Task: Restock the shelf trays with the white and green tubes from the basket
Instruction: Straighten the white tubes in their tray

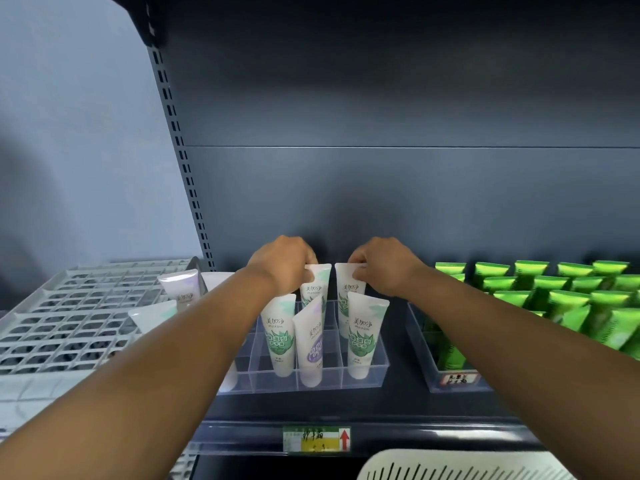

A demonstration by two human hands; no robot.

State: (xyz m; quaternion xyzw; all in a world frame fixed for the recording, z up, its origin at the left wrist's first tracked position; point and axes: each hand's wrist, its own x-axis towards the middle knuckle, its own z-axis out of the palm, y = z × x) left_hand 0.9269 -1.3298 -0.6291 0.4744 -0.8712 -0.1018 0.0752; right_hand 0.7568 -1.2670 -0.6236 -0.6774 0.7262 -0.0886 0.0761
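A clear divided tray [367, 375] stands on the dark shelf, holding upright white tubes with green leaf print. My left hand [280, 265] pinches the top of a back-row white and green tube [313, 289]. My right hand [381, 266] pinches the crimped top of the neighbouring back-row tube [348, 289]. In front stand two more white and green tubes [280, 337] [363, 337] and a white tube with purple print [311, 344]. The white basket [460, 467] shows only its slotted rim at the bottom edge.
A grey plastic crate [69, 317] lies left of the shelf upright, with several white tubes [180, 289] near its right side. A second clear tray [450, 375] to the right holds several bright green tubes [571, 306]. A price label [317, 439] sits on the shelf edge.
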